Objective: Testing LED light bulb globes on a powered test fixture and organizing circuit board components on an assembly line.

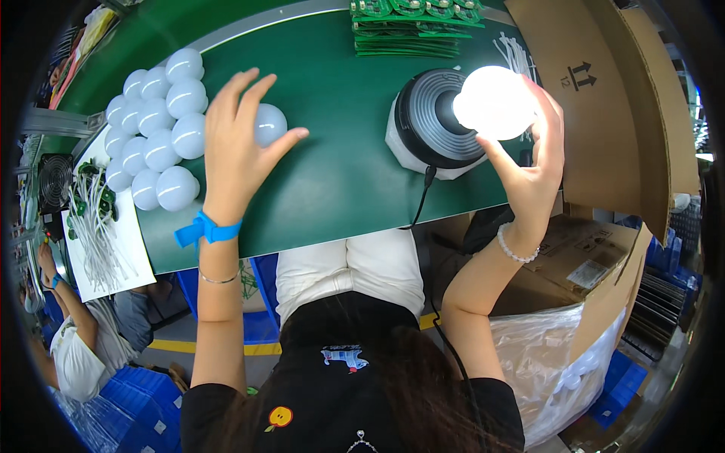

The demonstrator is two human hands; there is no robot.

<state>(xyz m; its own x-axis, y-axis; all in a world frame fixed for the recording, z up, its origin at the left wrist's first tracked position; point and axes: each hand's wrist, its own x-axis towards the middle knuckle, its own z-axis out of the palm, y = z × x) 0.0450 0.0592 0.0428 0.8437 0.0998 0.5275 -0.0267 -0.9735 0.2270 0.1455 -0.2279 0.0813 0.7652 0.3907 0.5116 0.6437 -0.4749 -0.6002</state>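
though bright, clearly round bulb point(495, 103)

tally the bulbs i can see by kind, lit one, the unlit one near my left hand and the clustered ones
Lit bulb in the right hand: 1
Unlit bulb by the left hand: 1
Clustered unlit bulbs: 14
Total: 16 visible

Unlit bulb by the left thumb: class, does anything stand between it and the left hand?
Nothing visible does: the unlit bulb shows beside the open left hand, which partly hides it; whether they touch cannot be told.
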